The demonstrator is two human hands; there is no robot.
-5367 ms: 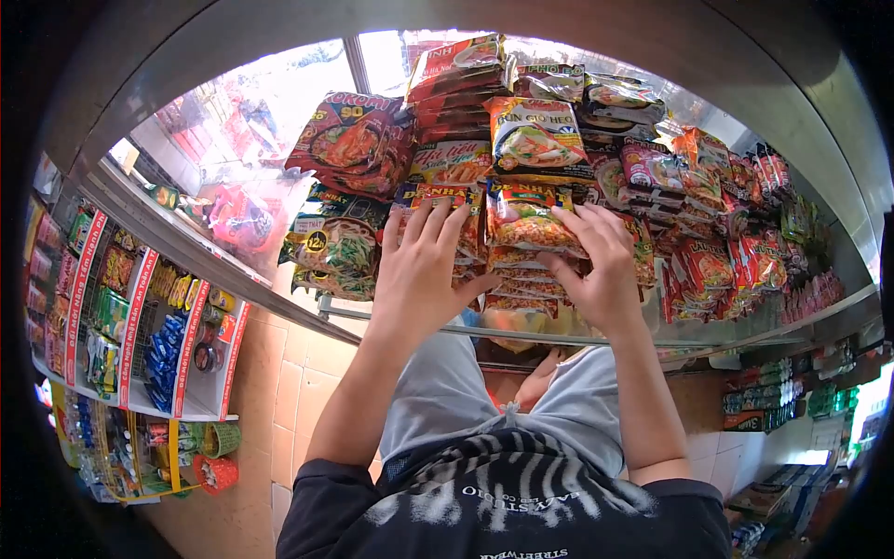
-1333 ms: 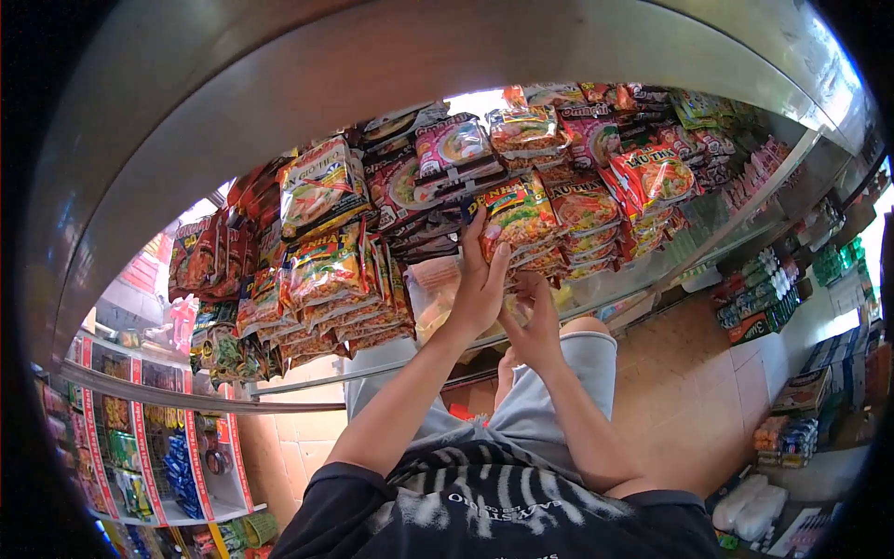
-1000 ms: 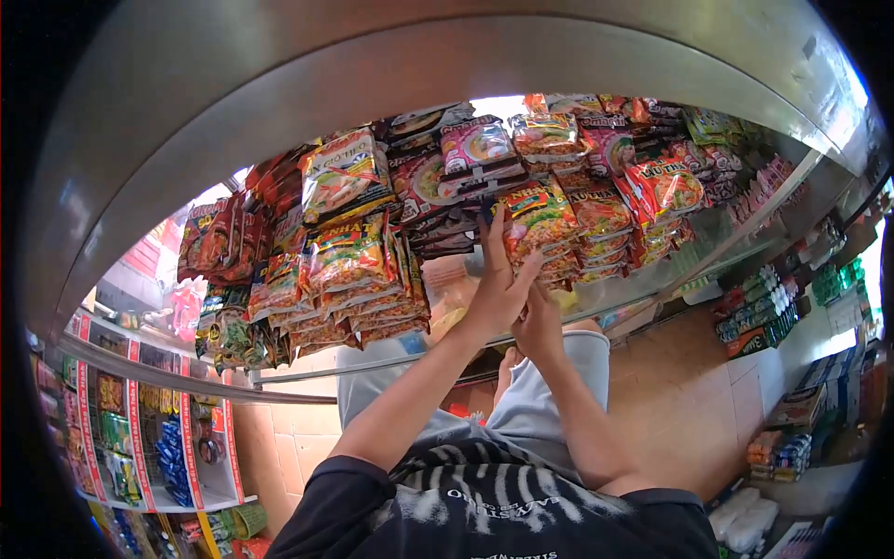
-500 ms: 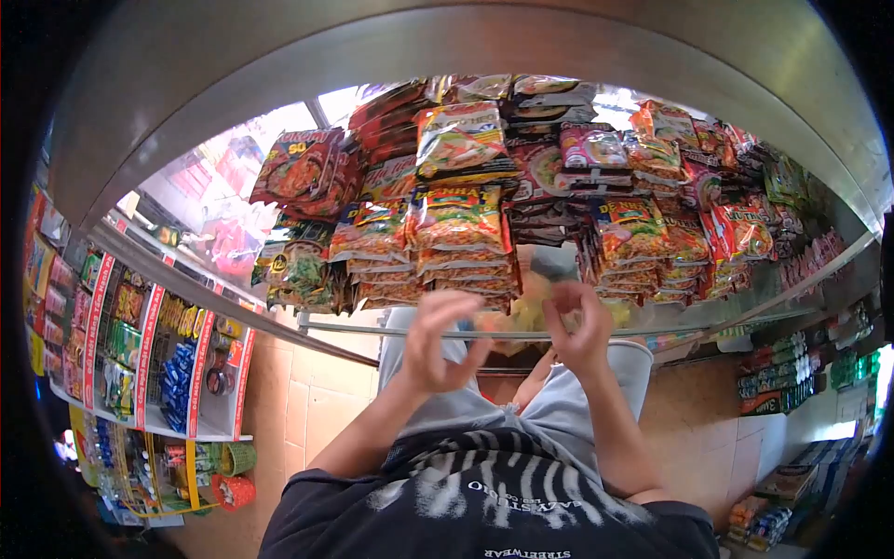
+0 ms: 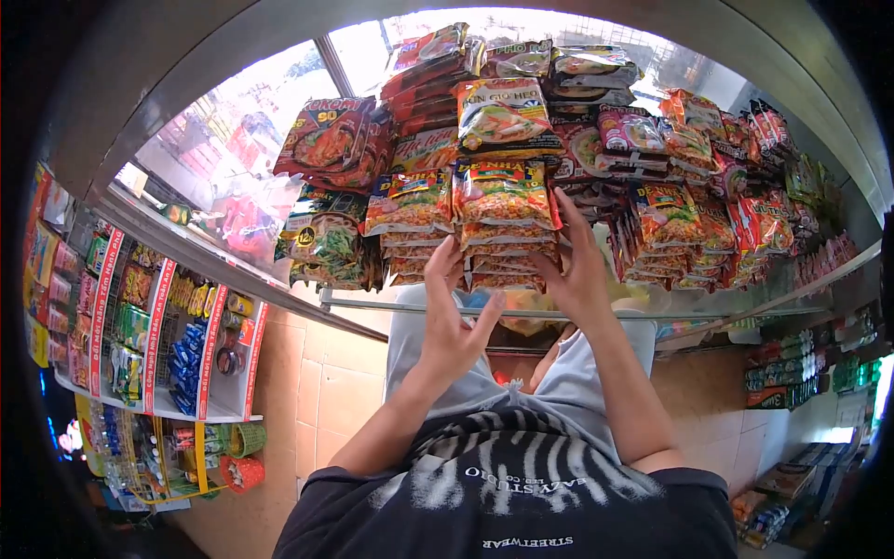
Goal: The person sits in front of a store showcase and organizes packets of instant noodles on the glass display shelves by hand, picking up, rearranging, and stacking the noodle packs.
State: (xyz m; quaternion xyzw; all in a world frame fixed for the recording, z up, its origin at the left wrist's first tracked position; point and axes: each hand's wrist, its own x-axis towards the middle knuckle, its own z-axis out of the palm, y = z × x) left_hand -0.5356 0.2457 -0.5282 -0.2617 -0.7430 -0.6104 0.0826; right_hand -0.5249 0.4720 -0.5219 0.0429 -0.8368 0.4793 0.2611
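Observation:
A stack of instant noodle packs (image 5: pixel 506 207), red and yellow on top, lies at the front of the glass shelf. At its lower left is my left hand (image 5: pixel 456 321), fingers pointing up and thumb apart. My right hand (image 5: pixel 579 270) lies along the stack's right side, fingers stretched out and thumb near the front; whether it presses on the packs is hard to tell. Left of this stack stands a similar noodle stack (image 5: pixel 408 210). A pale pack with a bowl picture (image 5: pixel 506 114) rests just behind, on top of another pile.
A curved metal frame (image 5: pixel 279 51) arches over the shelf, and a glass edge (image 5: pixel 689 315) runs along its front. More noodle stacks (image 5: pixel 666 224) stand to the right. Racks of small packets (image 5: pixel 130 321) are at the left, and stacked goods (image 5: pixel 782 377) at the right.
Both hands have moved forward from in front of the shelf edge to the sides of the middle noodle stack. The view has shifted, showing more of the rear piles.

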